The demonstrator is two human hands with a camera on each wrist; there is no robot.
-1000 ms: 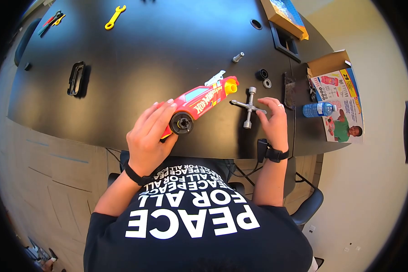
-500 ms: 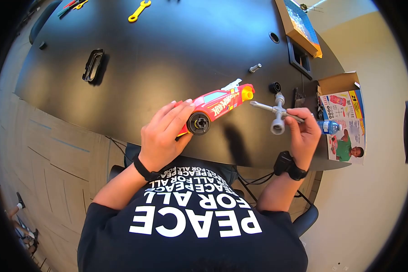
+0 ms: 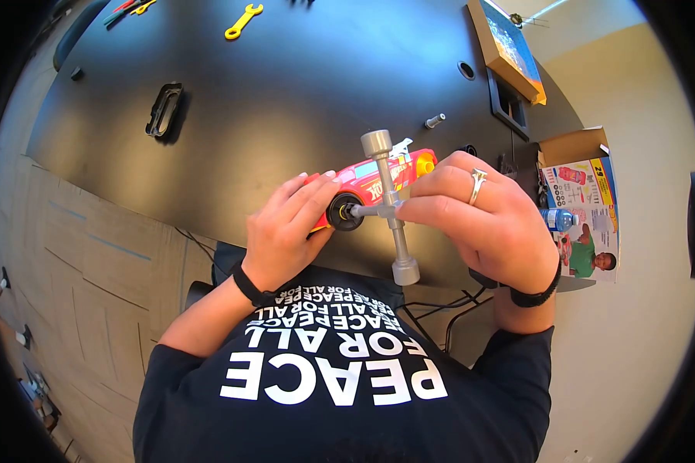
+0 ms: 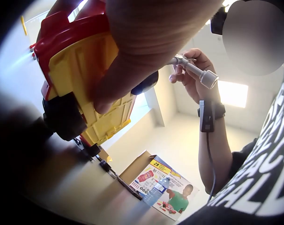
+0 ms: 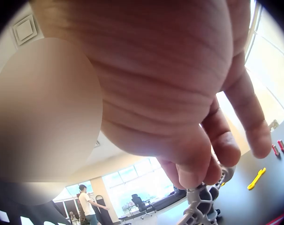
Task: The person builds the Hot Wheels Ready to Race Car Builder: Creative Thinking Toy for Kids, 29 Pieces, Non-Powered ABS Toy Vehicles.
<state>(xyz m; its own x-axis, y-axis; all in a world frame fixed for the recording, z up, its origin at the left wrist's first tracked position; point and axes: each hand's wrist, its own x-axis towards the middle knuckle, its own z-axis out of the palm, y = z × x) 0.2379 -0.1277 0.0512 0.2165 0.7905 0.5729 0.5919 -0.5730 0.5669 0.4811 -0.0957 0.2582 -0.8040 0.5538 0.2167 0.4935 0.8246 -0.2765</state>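
Observation:
The left hand (image 3: pixel 282 231) grips the rear of a red toy car (image 3: pixel 359 176), fingers over its top; in the left wrist view its thumb presses the yellow underside (image 4: pixel 85 70). The right hand (image 3: pixel 490 216) pinches a grey cross-shaped wrench (image 3: pixel 401 243) near its hub. One arm of the wrench points left and meets the centre of the car's black wheel (image 3: pixel 343 213); how deep it sits, I cannot tell. Part of the wrench (image 5: pixel 200 206) shows below the right hand's fingertips in the right wrist view.
On the dark table (image 3: pixel 286 92) lie a yellow wrench (image 3: pixel 244 21), a black oblong frame (image 3: pixel 164 112) and a small grey part (image 3: pixel 435 121). At the right stand a bottle (image 3: pixel 558 220) and a printed box (image 3: pixel 591 193). An open tray box (image 3: pixel 510 50) sits at the back right.
The right hand has picked the cross wrench up off the table and brought it left to the car's wheel. The left hand keeps its grip on the car.

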